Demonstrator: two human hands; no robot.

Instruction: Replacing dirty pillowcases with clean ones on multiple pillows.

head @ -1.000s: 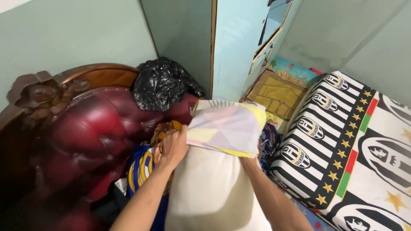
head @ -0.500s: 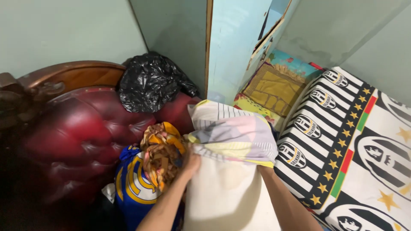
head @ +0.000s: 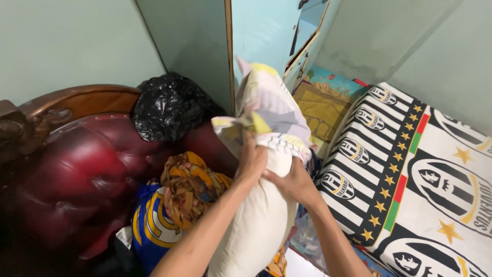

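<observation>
Pillowcase point(head: 266, 110) is drawn only over the top end of the white pillow point(head: 259, 220); most of the pillow below is bare; left hand point(head: 252, 160) is clenched on the case's edge; right hand point(head: 292, 180) is closed on the pillow beside it; pillow is held upright between red sofa point(head: 87, 169) and striped mattress point(head: 410, 174); rest of case judged left to pull down.

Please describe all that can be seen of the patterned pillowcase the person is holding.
The pillowcase is thin soft cloth in pastel patches of yellow, pink, grey and white, with some fine stripes. It covers only the top end of a white pillow, bunched at its open edge, its loose end pointing up. The left hand and right hand grip that edge against the pillow.
</observation>
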